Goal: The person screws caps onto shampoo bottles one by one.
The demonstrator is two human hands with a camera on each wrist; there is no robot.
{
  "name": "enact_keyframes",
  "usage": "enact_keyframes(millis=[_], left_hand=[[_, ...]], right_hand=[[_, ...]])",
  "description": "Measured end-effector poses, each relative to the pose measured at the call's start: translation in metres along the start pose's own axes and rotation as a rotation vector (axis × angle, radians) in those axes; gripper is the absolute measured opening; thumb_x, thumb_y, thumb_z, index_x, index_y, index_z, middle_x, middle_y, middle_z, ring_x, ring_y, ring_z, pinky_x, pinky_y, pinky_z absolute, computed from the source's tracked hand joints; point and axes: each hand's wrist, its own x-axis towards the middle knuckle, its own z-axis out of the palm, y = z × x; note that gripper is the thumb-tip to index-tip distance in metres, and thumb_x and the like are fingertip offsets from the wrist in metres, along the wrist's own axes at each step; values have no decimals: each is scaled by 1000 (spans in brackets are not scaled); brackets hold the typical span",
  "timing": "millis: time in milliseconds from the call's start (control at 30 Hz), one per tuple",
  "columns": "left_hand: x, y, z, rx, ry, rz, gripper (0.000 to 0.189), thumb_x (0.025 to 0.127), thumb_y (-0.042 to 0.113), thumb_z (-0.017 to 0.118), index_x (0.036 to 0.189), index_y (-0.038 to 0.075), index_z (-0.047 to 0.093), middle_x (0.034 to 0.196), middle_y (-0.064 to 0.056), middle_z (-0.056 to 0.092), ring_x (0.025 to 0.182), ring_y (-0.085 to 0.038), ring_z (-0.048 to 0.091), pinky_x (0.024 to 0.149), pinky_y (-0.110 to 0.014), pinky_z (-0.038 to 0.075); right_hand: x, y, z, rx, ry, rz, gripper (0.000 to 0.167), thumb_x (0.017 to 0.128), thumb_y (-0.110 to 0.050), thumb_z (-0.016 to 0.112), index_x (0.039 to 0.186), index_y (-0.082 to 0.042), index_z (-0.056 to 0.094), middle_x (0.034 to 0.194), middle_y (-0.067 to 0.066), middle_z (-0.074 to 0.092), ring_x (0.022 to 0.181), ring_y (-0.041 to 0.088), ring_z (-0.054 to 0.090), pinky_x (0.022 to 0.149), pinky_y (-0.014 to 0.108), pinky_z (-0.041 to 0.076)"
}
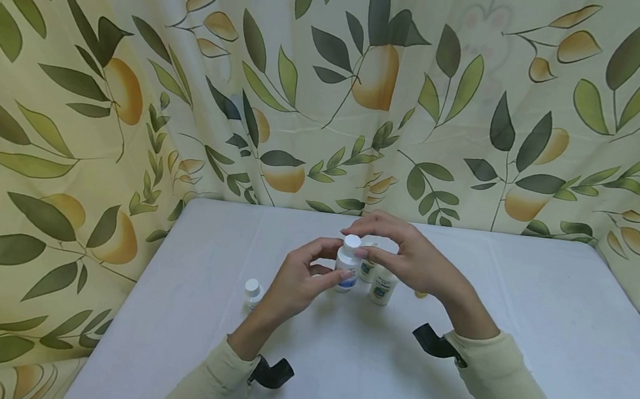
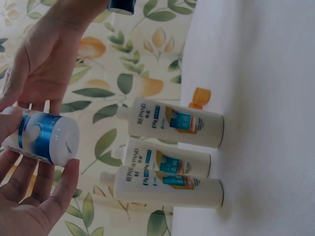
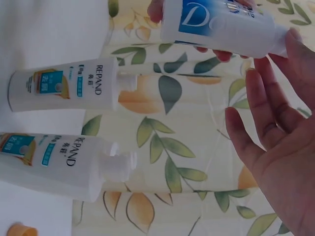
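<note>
My left hand (image 1: 300,277) grips a white bottle (image 1: 348,265) with a blue label around its body, holding it up above the table. Its thumb presses one side and the fingers wrap the other, as the left wrist view shows. At the top of that bottle, my right hand (image 1: 409,252) pinches the white cap (image 1: 353,241) between thumb and forefinger. The right hand's other fingers (image 3: 263,105) spread loosely beside it. Just behind and to the right stand white REPAND bottles (image 1: 383,287) with teal and gold labels; three show in the left wrist view, with bare narrow necks.
An orange cap (image 2: 201,96) lies on the white-covered table (image 1: 336,372) near the REPAND bottles. Left of my left hand stands another small white-capped bottle (image 1: 253,292), partly hidden by the wrist. A leaf-patterned curtain (image 1: 332,95) hangs behind the table.
</note>
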Motion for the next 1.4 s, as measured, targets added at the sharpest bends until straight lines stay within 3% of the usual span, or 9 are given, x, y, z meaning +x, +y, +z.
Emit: enact_keyframes(millis=[167,367,567,833,1200,1400], left_hand=[[0,0,1,0,-4,4,46,88,7,79,131,5,62,126,-7,65,113,-21,64,88,-31,61],[-1,0,2,23,5,5,47,88,7,79,132,6,62,127,-6,65,113,-20,64,87,-30,61],[0,0,2,20,-1,-5,46,89,9,79,132,9,62,128,-4,65,113,-19,64,87,-29,60],[0,3,0,-28,-47,-10,46,90,7,78,133,7,62,125,-7,65,112,-20,62,88,-30,61],[0,1,1,-41,-47,17,46,89,5,78,132,6,62,124,-8,65,112,-21,63,88,-33,61],[-1,2,-1,-26,-43,9,46,89,6,78,133,5,62,125,-7,65,111,-20,63,88,-31,61]], right_hand=[[0,0,2,38,8,-12,27,93,-10,74,118,-20,71,122,-5,64,119,16,55,99,40,50],[0,-3,4,12,59,-10,27,89,-11,79,113,-21,72,119,-6,65,118,14,56,101,44,48],[0,-1,4,7,81,-11,29,86,-13,83,111,-21,72,118,-6,65,118,13,57,102,39,49],[-1,0,1,40,8,6,31,91,-13,77,121,-20,73,123,-6,63,119,15,54,100,52,48],[-1,-1,5,60,52,-15,28,87,-11,81,112,-20,72,120,-4,64,120,15,55,105,49,44],[-2,0,4,28,49,-20,30,87,-10,82,113,-22,73,119,-6,64,118,14,56,101,44,48]])
